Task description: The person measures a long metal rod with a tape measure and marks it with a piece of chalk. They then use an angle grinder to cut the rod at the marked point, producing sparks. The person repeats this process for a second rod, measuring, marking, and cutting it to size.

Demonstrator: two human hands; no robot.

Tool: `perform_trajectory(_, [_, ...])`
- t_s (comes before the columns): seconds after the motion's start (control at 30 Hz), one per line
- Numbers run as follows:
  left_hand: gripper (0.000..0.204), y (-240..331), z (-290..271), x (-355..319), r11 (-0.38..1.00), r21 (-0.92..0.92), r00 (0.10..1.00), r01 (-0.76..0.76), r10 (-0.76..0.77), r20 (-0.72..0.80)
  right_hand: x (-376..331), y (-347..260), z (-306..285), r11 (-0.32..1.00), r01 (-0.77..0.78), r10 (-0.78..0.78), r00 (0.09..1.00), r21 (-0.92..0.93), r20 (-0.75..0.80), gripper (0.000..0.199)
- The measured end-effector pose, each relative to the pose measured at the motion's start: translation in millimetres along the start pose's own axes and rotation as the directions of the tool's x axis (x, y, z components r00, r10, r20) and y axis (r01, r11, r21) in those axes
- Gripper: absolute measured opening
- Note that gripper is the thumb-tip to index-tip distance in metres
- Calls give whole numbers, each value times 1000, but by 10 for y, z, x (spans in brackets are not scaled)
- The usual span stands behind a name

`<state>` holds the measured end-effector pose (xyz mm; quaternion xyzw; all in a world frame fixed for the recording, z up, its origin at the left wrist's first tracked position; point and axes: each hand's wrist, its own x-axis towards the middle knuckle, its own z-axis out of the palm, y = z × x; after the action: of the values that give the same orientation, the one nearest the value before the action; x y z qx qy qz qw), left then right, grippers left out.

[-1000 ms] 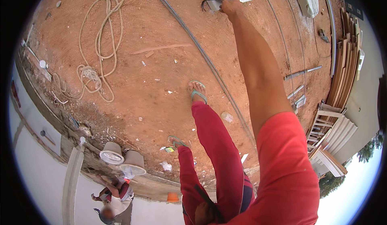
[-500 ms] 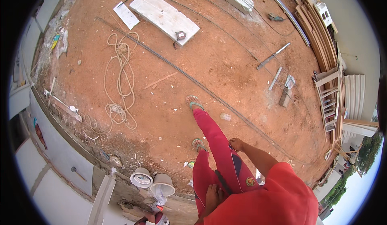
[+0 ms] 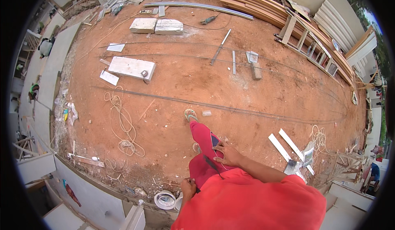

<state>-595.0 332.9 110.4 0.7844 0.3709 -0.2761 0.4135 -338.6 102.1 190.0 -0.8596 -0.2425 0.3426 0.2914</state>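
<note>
My right hand (image 3: pixel 227 153) is at the dark side panel of my red trousers (image 3: pixel 202 133), over the thigh. Its fingers are bent against the cloth, and what they pinch is hidden. Low by the other hip, my left hand (image 3: pixel 189 188) is curled closed; a small dark bit shows beside it, too little to name. A dark strap (image 3: pixel 210 163) hangs at the front of my waist between the two hands. One sandalled foot (image 3: pixel 190 115) stands ahead on the reddish soil, close to a small clear container (image 3: pixel 206 113).
Long thin rods (image 3: pixel 173 100) cross the ground ahead. A tangled rope (image 3: pixel 123 125) lies left, near a white slab (image 3: pixel 131 67) bearing a tape measure (image 3: pixel 144 73). White strips (image 3: pixel 291 144) lie right. Lumber (image 3: pixel 263 3) and a ladder (image 3: pixel 308 44) line the far right. White buckets (image 3: pixel 165 200) stand near left.
The view has swung to the right, bringing the white strips and second rope into sight. My right hand has come nearer my waist, and my left hand is now out beside the hip.
</note>
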Motion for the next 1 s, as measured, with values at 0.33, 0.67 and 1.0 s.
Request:
perform_trajectory(0.33, [35,1010,-41,-60,955,-224,972,-194,218,87,-764,651,-880,973,-27,-14,985,-231,-173,26])
perform_trajectory(0.67, [37,2529,845,1391,960,-279,946,-35,122,300,-151,2083,-2537,999,-43,32,954,30,300,40])
perform_trajectory(1.0, [38,6453,970,1743,931,175,899,-321,242,364,162,3775,-4676,948,-273,178,883,166,434,39])
